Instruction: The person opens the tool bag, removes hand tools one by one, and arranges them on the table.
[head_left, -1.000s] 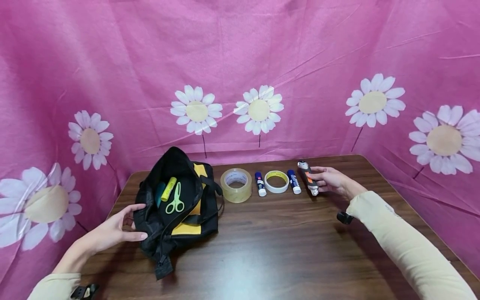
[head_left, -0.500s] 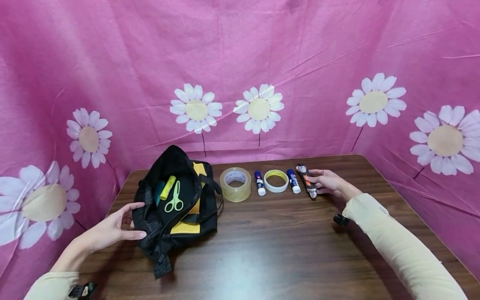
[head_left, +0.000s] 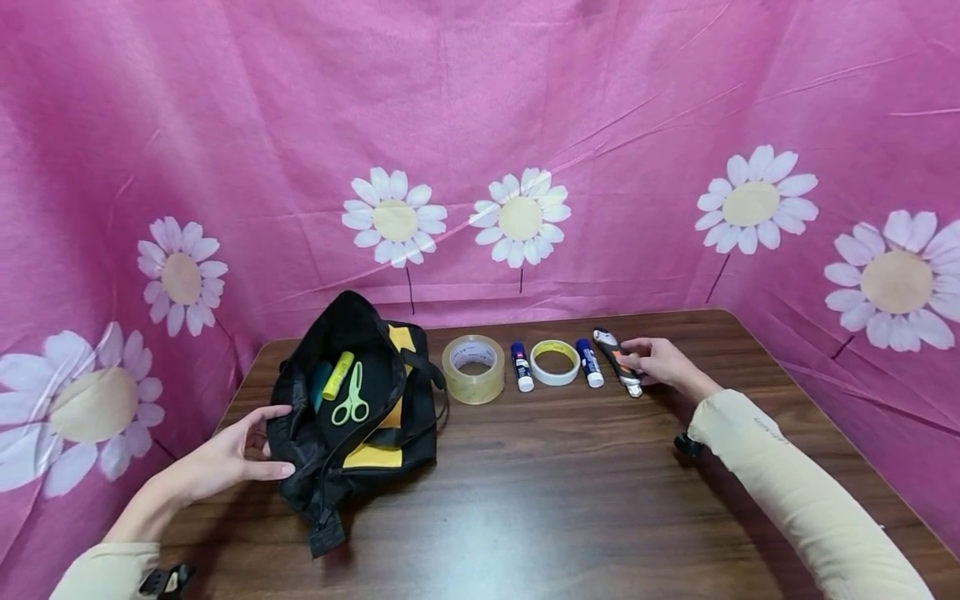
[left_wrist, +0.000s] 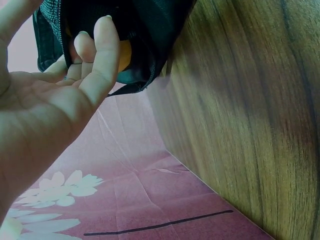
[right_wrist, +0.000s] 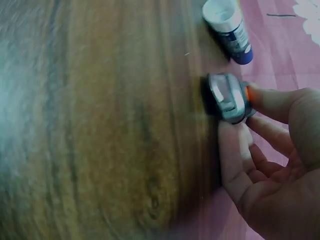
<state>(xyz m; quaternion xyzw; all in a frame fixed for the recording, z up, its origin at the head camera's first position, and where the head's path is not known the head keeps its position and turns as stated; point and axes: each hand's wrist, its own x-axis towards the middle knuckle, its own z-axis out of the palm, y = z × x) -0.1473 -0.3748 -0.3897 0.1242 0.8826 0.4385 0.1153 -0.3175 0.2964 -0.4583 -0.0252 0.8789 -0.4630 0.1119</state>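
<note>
Standing here, I note bright, even lighting in the head view; glare at 6 o'clock on the brown wood-grain tabletop [head_left: 495, 533] indicates an overhead source. Soft shadow lies beneath the cream fabric sleeve [head_left: 795, 479] at 4 o'clock. The left-wrist view is dimmer: the black fabric bag [left_wrist: 155, 25] at 11 o'clock loses interior detail. The right-wrist view is blurred; wood grain smears, and the slim grey-and-orange cutter [right_wrist: 230, 97] at 2 o'clock shows soft edges.

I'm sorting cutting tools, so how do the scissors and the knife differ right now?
The scissors are pale green; the knife is dark with orange and silvery parts.
The scissors have two ring handles; the knife has one straight body.
The scissors are in the open bag, untouched; the knife is outside it, held in the right grip.
Both are longer than wide.
</note>
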